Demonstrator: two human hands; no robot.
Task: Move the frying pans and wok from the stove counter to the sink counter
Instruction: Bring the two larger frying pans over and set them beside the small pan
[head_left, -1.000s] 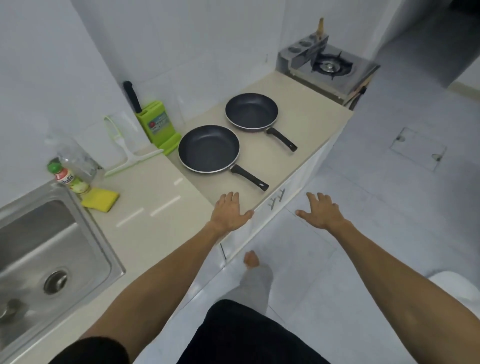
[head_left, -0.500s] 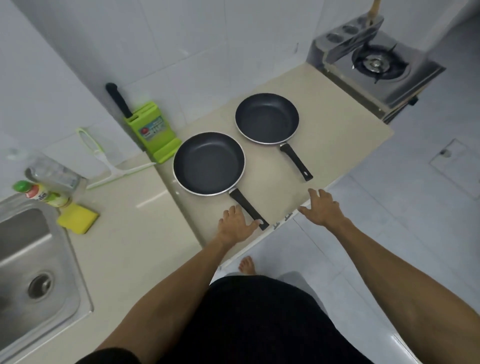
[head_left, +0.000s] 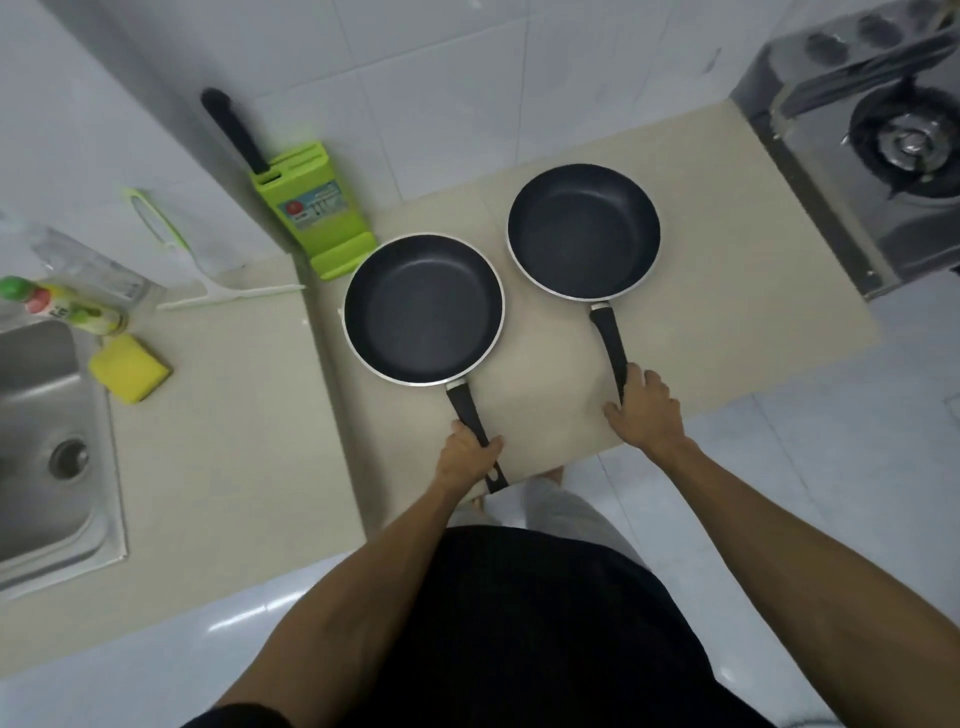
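Two black frying pans rest side by side on the lower beige stove counter (head_left: 727, 291). The left frying pan (head_left: 423, 309) has its handle pointing toward me, and my left hand (head_left: 465, 457) is wrapped around that handle near its end. The right frying pan (head_left: 584, 231) sits a little farther back. My right hand (head_left: 644, 410) covers the end of its handle, thumb on the handle's left side and fingers curled over it. Both pans are flat on the counter. No wok is in view.
The sink counter (head_left: 223, 441) lies to the left with a steel sink (head_left: 47, 447), a yellow sponge (head_left: 130, 369), a bottle (head_left: 67, 312), a squeegee (head_left: 208, 291) and a green knife block (head_left: 306, 213). A gas stove (head_left: 883, 156) stands at the right.
I have stepped closer and now look straight down. My left hand has closed around the left pan's handle, and my right hand has moved from the counter edge onto the right pan's handle.
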